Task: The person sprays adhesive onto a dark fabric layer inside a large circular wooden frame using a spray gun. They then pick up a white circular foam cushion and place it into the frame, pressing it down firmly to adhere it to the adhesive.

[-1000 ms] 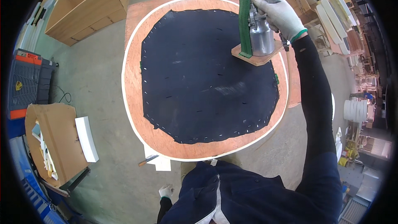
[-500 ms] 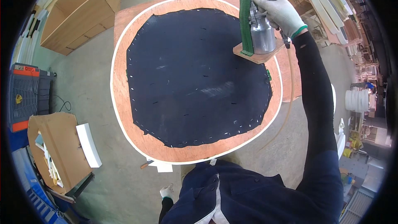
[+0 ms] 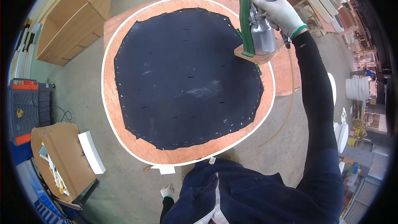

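My gloved right hand (image 3: 283, 14) is wrapped round a metal spray gun (image 3: 263, 37) with a silver cup, beyond the far right of the panel's middle. A green strap (image 3: 245, 20) runs down beside the cup to a small wooden board (image 3: 257, 58) under it. The hose trails down from the gun. Below lies a rounded plywood panel (image 3: 108, 83) with a white edge. Black fabric (image 3: 178, 66), stapled round its ragged border, covers most of the panel. Down by my left side hangs my gloved left hand (image 3: 167, 191), small in view, fingers loosely apart and seemingly holding nothing.
A large cardboard box (image 3: 70, 20) stands at the far left. Nearer are a grey and orange machine (image 3: 29, 108), an opened carton (image 3: 62, 161) with scraps and a white foam block (image 3: 91, 152). The air hose (image 3: 290, 95) loops at right; stacked panels (image 3: 321, 0) stand far right.
The panel and its fabric have shifted left in view, with the surroundings turning slightly. My right hand keeps the spray gun at almost the same place in the picture; my left hand stays low.
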`<state>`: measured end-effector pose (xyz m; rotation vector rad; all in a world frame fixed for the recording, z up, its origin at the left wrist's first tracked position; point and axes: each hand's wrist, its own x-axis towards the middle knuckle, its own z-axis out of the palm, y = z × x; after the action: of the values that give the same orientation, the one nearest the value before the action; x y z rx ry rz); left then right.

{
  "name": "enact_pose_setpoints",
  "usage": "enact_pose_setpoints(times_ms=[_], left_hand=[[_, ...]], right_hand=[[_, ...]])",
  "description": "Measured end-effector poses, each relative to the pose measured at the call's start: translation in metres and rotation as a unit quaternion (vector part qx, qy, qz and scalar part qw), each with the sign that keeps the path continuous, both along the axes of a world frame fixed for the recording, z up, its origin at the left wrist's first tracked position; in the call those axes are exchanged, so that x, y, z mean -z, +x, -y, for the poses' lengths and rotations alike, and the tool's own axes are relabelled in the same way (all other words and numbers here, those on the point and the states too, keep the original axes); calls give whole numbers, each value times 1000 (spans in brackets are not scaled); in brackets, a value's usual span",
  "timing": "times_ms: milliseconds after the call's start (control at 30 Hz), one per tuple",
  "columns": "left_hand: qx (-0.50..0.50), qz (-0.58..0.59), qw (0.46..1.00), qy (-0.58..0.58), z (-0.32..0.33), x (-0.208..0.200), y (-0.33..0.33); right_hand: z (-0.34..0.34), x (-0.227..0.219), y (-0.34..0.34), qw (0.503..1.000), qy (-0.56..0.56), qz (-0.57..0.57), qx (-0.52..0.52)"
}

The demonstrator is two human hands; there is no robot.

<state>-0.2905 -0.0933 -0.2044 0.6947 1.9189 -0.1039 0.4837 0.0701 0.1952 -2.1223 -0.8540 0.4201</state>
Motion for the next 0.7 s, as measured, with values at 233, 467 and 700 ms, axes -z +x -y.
enact_pose_setpoints(times_ms=[233, 467, 700], left_hand=[[66, 49, 996, 36, 6, 1, 3], [70, 41, 996, 20, 7, 8, 8], [60, 47, 997, 21, 12, -8, 26]], right_hand=[[26, -4, 9, 999, -27, -27, 27], [61, 2, 24, 998, -29, -47, 36], [93, -5, 14, 996, -45, -41, 62]])
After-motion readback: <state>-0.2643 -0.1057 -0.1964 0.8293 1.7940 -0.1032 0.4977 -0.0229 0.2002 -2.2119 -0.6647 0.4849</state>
